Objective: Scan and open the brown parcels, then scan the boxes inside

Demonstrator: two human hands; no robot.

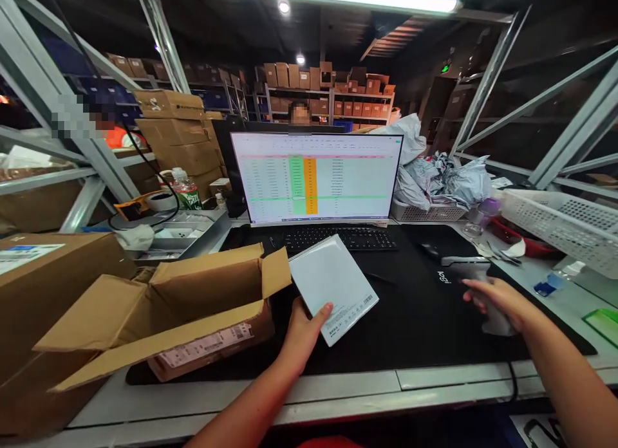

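Observation:
My left hand (309, 326) grips a flat white box (333, 280) by its lower edge, thumb on top. Small print and barcodes run along the box's near side. My right hand (502, 300) is wrapped around the handle of a grey barcode scanner (497, 319), its head pointing left over the black desk mat (410, 338). Left of the white box stands an open cardboard carton (207, 319) with its flaps spread and a printed label on its front. The carton's bottom inside is hidden from me.
A monitor (357, 177) showing a spreadsheet stands behind a black keyboard (367, 239). A larger carton (53, 293) sits at left. Grey plastic mailers (434, 184) fill a basket at back right, beside a white basket (564, 223). Beyond the monitor is another person.

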